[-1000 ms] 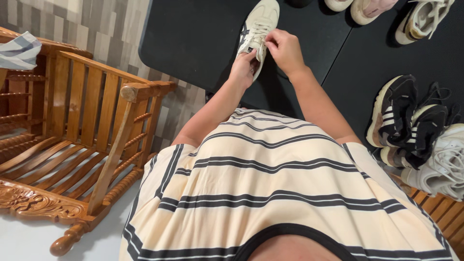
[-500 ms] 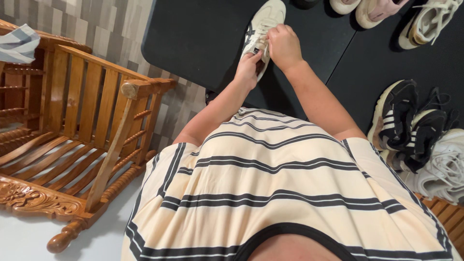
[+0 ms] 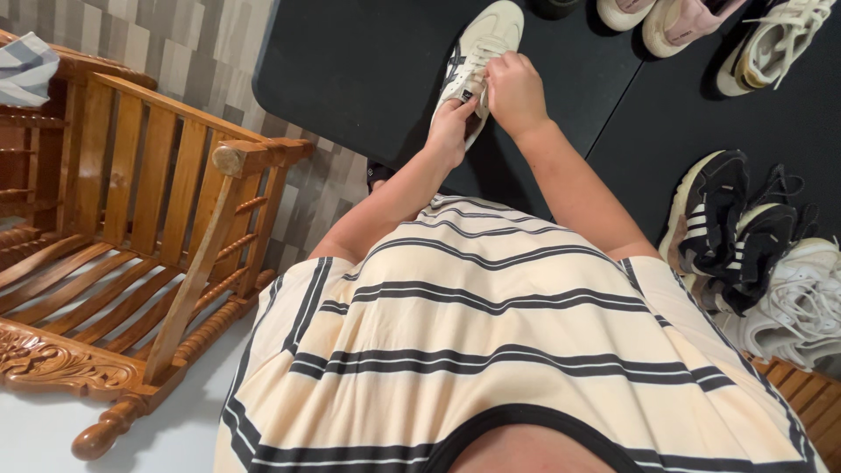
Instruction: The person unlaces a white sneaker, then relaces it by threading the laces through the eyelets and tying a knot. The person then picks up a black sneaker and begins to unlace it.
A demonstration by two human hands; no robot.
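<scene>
Two hands are working on a cream sneaker lying on a black table: the left hand is gripping its heel end, the right hand is pinching its laces, beside a wooden bench.

Looks like a home, a living room or entry corner; carved wooden bench with slatted back and turned legs stands at left on a pale glossy floor; wall behind it is clad in grey-beige striped tiles; black tabletop carries several worn sneakers, a cream one, pink pair, black-and-white pair, white ones; folded striped cloth lies on the bench top; domestic furniture and mixed personal footwear, no shop fittings in view.
</scene>
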